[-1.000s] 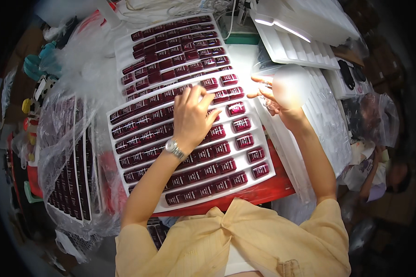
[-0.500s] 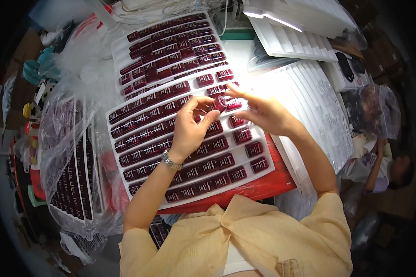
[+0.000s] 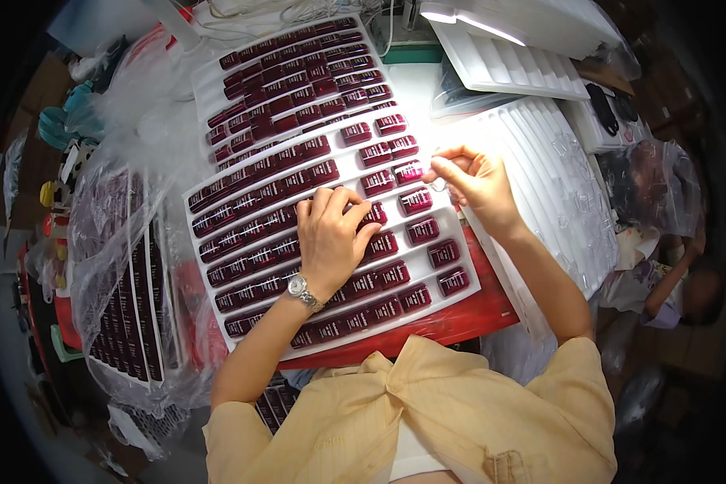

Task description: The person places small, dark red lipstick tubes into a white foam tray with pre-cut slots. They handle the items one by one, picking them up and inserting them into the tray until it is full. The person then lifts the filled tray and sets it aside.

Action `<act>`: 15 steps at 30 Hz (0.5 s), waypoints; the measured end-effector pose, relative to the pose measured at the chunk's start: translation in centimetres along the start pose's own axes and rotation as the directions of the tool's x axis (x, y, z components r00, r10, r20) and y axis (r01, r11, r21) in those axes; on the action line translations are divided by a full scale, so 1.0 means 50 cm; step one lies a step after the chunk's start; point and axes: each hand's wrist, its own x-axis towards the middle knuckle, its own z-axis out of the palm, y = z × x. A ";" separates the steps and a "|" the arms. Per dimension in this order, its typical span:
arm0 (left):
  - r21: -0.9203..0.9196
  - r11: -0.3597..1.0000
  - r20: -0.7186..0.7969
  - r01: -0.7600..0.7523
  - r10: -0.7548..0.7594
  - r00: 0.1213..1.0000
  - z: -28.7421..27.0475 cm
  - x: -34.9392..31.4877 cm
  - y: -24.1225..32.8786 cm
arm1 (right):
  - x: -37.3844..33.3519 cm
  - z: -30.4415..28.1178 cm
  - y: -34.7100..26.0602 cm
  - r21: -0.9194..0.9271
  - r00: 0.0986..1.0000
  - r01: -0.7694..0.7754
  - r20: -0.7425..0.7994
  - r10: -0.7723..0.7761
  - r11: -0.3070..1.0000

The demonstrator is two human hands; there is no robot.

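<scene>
A white ribbed tray (image 3: 460, 258) holds rows of small, glossy, dark red block-shaped pieces with pale print. My left hand (image 3: 331, 234) lies palm down over its middle rows, with thumb and fingers curled around one dark red piece (image 3: 373, 212) that still sits in its row. Off the tray's right edge, my right hand (image 3: 480, 189) is raised, thumb and fingertips pinched together on a small clear round piece (image 3: 438, 184). Single dark red pieces, such as this one (image 3: 415, 201), sit apart in the right-hand column beside my right hand.
Behind lies another filled tray (image 3: 210, 97). Empty white trays (image 3: 532, 177) are stacked at the right, under a bright lamp (image 3: 484, 28). Clear plastic (image 3: 129, 234) wraps more filled trays at the left. A red surface (image 3: 452, 319) shows beneath. Another person (image 3: 669, 294) is at far right.
My hands have moved apart. The left came down onto the tray row; the right drew away to the right with the clear round piece. The dark red piece held between them is now out of my hands.
</scene>
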 end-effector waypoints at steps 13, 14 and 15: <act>-0.033 0.996 -0.040 0.083 -0.084 0.996 0.004 0.020 0.025 | -0.031 -0.044 0.013 -0.413 1.000 0.004 -0.013 -0.010 0.911; -0.064 0.995 -0.025 0.082 -0.084 0.996 0.020 0.018 0.016 | -0.028 -0.063 0.006 -0.289 1.000 -0.023 -0.015 0.019 0.957; -0.055 0.996 0.007 0.072 -0.072 0.997 0.030 0.021 0.018 | -0.026 -0.076 -0.005 -0.160 0.999 -0.053 -0.018 0.051 0.986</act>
